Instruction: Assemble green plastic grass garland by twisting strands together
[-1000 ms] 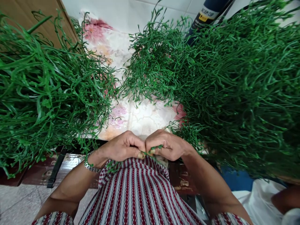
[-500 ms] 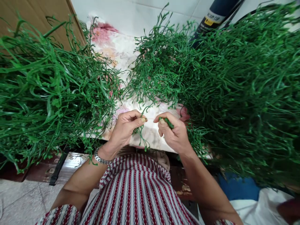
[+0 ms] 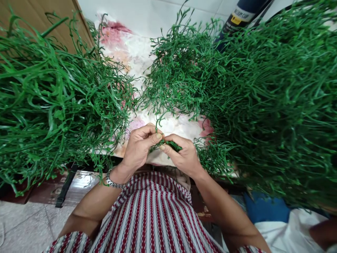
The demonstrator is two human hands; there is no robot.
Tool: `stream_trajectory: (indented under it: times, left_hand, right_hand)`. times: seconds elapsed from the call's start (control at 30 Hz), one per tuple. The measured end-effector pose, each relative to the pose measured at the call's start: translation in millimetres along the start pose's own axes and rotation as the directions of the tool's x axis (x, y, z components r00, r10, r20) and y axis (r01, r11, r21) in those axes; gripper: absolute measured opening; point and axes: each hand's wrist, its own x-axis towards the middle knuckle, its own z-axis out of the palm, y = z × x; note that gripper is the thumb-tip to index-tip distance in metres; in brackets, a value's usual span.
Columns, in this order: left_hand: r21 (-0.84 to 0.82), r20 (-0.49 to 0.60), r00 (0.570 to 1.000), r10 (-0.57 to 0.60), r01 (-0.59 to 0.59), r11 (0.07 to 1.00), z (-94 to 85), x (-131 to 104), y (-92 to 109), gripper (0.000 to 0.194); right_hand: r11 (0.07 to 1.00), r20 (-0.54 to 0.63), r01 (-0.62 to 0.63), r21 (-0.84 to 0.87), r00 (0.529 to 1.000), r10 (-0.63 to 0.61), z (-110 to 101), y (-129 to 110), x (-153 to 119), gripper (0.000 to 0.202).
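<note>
My left hand (image 3: 138, 146), with a metal watch on the wrist, pinches a thin green plant stem (image 3: 158, 122) between thumb and forefinger. The stem's curled end sticks up above the fingers. Close against it, my right hand (image 3: 185, 154) is closed with its thumb and fingertips at the same spot. Green sprigs (image 3: 174, 145) show between its thumb and forefinger. The fingers partly cover where the pieces meet, so I cannot tell how they join. Both hands are over the front edge of the flowered table cover (image 3: 184, 124).
Large heaps of green sprigs rise at the left (image 3: 52, 105) and the right (image 3: 276, 98), with a smaller clump (image 3: 179, 70) behind my hands. A cardboard box (image 3: 52, 21) and a dark cylinder (image 3: 239, 19) stand at the back. Part of another person shows at lower right.
My right hand has moved left and its fingertips now meet those of my left hand. The thin strand seen between the hands no longer shows. My left hand has barely moved.
</note>
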Motion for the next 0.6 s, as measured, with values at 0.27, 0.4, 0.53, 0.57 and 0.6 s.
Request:
stream_trajectory:
  times: [0.27, 0.4, 0.53, 0.57, 0.6]
  left_hand:
    - [0.223, 0.107, 0.994, 0.021, -0.044, 0.974, -11.9, -5, -3, 0.014]
    - [0.289, 0.113, 0.99, 0.082, -0.111, 0.951, -15.3, -7, -6, 0.01]
    - [0.42, 0.117, 0.985, 0.124, -0.162, 0.893, -11.9, -7, -3, 0.009]
    - [0.443, 0.128, 0.983, 0.128, -0.172, 0.88, -11.0, -7, -2, 0.009]
    - [0.459, 0.142, 0.981, 0.132, -0.184, 0.869, -10.3, -7, -1, 0.01]
  right_hand:
    - [1.0, -0.087, -0.003, -0.016, 0.996, 0.001, 1, -2, -1, 0.008]
    - [0.999, -0.127, 0.026, -0.033, 0.991, -0.031, 4, -3, -3, 0.006]
    - [0.999, -0.156, 0.046, -0.024, 0.986, -0.05, 8, 1, -6, 0.007]
    - [0.998, -0.154, 0.047, -0.029, 0.987, -0.051, 8, 2, -6, 0.007]
    - [0.998, -0.146, 0.05, -0.035, 0.988, -0.054, 8, 3, -6, 0.008]
